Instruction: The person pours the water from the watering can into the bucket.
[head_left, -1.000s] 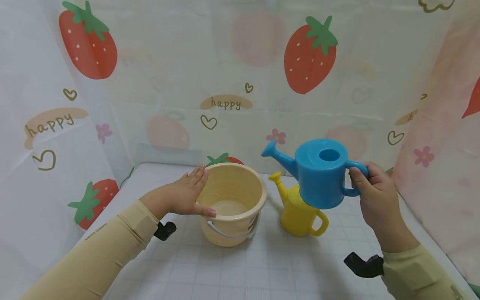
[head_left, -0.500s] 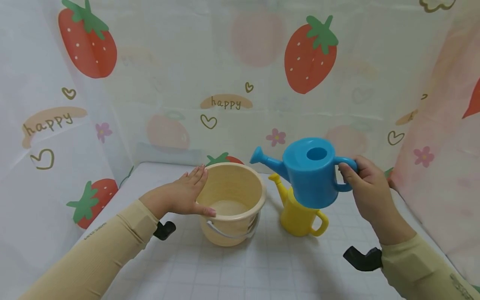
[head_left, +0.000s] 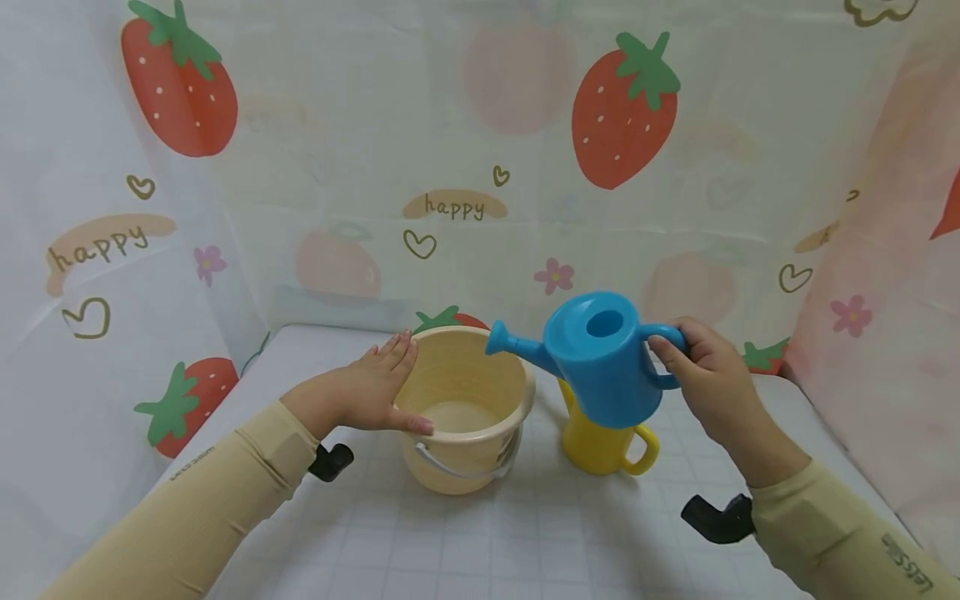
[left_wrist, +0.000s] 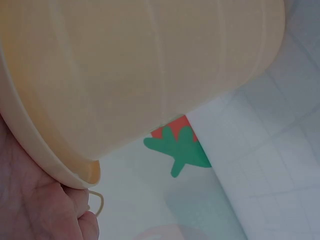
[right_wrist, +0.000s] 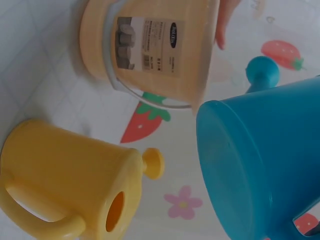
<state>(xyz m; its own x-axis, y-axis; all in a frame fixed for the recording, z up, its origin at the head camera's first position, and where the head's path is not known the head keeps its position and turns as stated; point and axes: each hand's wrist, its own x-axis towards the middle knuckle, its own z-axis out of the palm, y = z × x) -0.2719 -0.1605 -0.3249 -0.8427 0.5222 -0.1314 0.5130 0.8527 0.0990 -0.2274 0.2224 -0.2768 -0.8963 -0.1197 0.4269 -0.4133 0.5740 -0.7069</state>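
While right hand grips blue watering can: two cans, one bucket.

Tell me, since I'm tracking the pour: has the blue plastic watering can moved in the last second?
Yes. The blue plastic watering can moved left, its spout now over the beige plastic bucket.

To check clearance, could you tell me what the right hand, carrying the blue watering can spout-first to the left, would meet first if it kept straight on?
Probably the beige bucket: the blue watering can in the right hand has its spout over the bucket's right rim, though depth is unclear.
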